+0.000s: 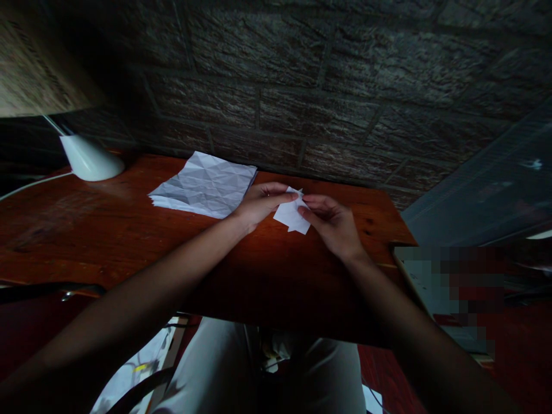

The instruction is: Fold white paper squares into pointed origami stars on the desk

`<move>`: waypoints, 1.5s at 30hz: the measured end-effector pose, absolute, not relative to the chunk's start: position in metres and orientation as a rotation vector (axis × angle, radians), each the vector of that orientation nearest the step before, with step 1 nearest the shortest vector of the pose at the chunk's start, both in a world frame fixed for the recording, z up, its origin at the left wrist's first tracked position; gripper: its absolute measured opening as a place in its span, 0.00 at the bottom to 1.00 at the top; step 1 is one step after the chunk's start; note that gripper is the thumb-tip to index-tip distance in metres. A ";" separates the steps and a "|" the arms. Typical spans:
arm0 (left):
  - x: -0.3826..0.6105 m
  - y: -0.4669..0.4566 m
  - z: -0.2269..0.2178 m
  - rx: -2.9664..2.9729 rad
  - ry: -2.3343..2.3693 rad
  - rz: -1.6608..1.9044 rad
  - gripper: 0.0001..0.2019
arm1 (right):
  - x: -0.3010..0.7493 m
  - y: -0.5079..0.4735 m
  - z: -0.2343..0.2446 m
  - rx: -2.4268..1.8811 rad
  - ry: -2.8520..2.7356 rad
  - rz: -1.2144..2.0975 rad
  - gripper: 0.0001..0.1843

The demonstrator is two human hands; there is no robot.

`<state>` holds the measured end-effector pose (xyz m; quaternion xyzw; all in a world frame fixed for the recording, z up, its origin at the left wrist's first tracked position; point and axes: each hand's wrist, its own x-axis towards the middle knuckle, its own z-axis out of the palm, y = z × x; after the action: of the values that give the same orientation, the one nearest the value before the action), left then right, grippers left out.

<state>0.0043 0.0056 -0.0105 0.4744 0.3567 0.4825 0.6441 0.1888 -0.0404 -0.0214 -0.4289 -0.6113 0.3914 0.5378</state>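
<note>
Between my two hands is a small folded piece of white paper, held up over the desk. My left hand grips its upper left part, the thumb lying across the front. On the right edge, my right hand pinches the paper between thumb and fingers. Pointed corners stick out at the paper's top and bottom. Left of my left hand lies a stack of creased white paper sheets, with triangular fold lines across the top sheet.
The wooden desk stands against a dark brick wall. A white lamp base with a cord stands at the far left, under a large shade. A greyish panel rises beyond the right end. My legs are below the front edge.
</note>
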 end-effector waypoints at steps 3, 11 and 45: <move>0.004 0.006 -0.010 1.096 0.790 1.095 0.11 | 0.189 -0.042 -0.021 -1.064 -1.473 0.921 0.16; 0.004 0.005 -0.008 1.092 0.789 1.112 0.08 | 0.187 -0.044 -0.017 -1.086 -1.449 0.918 0.14; 0.003 0.004 -0.009 1.457 0.818 1.221 0.08 | 0.174 -0.053 -0.016 -1.128 -1.531 0.604 0.14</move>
<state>0.0030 0.0038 -0.0090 0.6052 0.3398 0.5073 0.5108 0.1740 -0.0527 -0.0162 -0.4751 -0.6447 0.2544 0.5421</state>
